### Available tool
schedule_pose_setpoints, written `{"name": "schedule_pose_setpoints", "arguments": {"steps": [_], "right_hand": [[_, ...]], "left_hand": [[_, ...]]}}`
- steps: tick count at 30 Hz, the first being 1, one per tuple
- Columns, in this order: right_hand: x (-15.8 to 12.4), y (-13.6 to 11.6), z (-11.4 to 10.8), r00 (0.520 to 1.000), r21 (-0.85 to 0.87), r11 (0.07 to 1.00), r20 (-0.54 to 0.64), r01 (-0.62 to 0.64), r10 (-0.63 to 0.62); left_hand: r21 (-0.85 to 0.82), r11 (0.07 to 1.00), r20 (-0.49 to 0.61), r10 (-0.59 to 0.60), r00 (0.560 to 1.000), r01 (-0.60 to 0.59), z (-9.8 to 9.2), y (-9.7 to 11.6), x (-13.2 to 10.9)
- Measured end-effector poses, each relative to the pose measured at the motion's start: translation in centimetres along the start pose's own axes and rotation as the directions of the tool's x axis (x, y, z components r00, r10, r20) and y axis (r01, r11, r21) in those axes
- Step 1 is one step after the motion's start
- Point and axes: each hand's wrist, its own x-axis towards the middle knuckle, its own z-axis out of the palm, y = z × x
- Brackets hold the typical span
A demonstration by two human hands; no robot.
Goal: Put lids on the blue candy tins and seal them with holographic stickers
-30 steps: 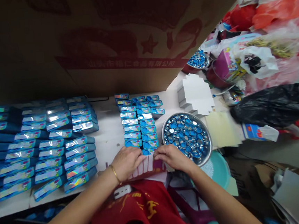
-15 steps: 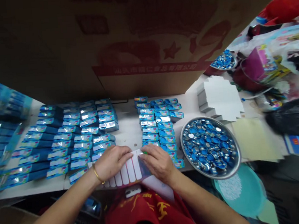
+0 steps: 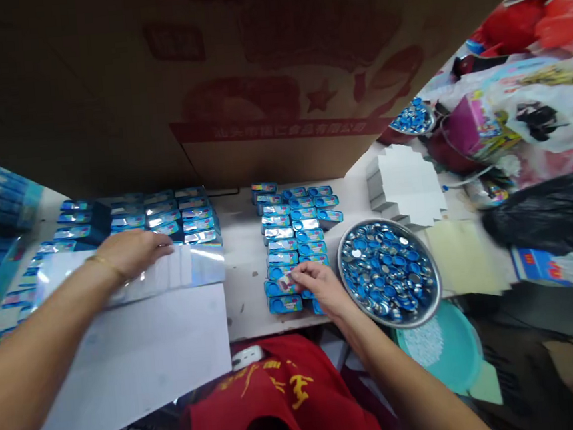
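Observation:
A glossy sticker sheet with pale oblong outlines lies across the left rows of blue boxes, a white backing side folding down below it. My left hand, wearing a gold bangle, is closed on the sheet's upper part. Between thumb and fingertips, my right hand pinches a small clear sticker, partly hidden by the fingers. It is just over the near end of the right group of blue boxes, which have round recesses in their tops.
A steel bowl of blue and silver lids stands right of the boxes. Behind it are stacked white cards; beside it lie yellowish sheets. A teal basin sits lower. A large carton walls off the back.
My left hand has carried the sticker sheet left and up, over the left boxes. My right hand has come away from the sheet to the right boxes with a small sticker.

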Motion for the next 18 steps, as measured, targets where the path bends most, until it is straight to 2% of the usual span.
{"name": "schedule_pose_setpoints", "arguments": {"steps": [1, 2, 3, 4, 6, 7, 8, 10, 11, 13, 16, 18], "right_hand": [[0.5, 1.4, 0.2, 0.999, 0.020, 0.999, -0.024, -0.033, 0.034], [0.8, 2.6, 0.4, 0.997, 0.035, 0.998, -0.051, -0.050, 0.052], [1.1, 3.5, 0.6, 0.996, 0.044, 0.998, -0.072, -0.055, 0.058], [1.2, 4.1, 0.7, 0.995, 0.049, 0.997, -0.082, -0.051, 0.055], [1.1, 4.5, 0.7, 0.997, 0.061, 0.997, -0.068, -0.040, 0.044], [1.0, 4.3, 0.5, 0.998, 0.070, 0.997, -0.052, -0.035, 0.038], [0.8, 4.1, 0.4, 0.999, 0.080, 0.996, -0.036, -0.028, 0.031], [0.5, 3.5, 0.1, 1.000, 0.101, 0.995, -0.013, -0.022, 0.023], [0.4, 3.4, -0.1, 1.000, 0.114, 0.993, -0.005, -0.023, 0.024], [0.3, 3.3, -0.3, 0.999, 0.137, 0.990, 0.007, -0.032, 0.032], [0.4, 3.9, -0.3, 0.998, 0.149, 0.987, -0.004, -0.057, 0.058], [0.8, 4.4, -0.2, 0.997, 0.126, 0.990, -0.049, -0.058, 0.065]], "left_hand": [[0.025, 0.998, 0.039, 0.054, 0.998, -0.055, 1.4, 1.0, 0.5], [0.017, 0.996, -0.008, 0.086, 0.996, -0.086, 2.6, 2.3, 0.6], [-0.024, 0.996, -0.120, 0.077, 0.990, -0.081, 3.7, 3.9, 0.5], [-0.124, 0.989, -0.228, 0.047, 0.973, -0.077, 4.7, 5.6, 0.0], [-0.437, 0.884, -0.275, 0.045, 0.960, -0.166, 6.3, 9.5, -1.4], [-0.584, 0.790, -0.205, 0.079, 0.976, -0.187, 7.0, 11.4, -2.2], [-0.709, 0.690, -0.107, 0.098, 0.989, -0.145, 7.8, 13.2, -3.0], [-0.875, 0.483, 0.078, 0.080, 0.994, 0.030, 9.4, 16.1, -4.1], [-0.909, 0.409, 0.117, 0.065, 0.991, 0.080, 10.2, 17.1, -4.3], [-0.956, 0.230, 0.192, 0.032, 0.981, 0.180, 11.6, 18.3, -4.5], [-0.952, -0.013, 0.305, 0.001, 0.952, 0.305, 12.8, 18.8, -4.1], [-0.936, -0.076, 0.350, -0.069, 0.934, 0.345, 13.2, 18.7, -3.8]]}}
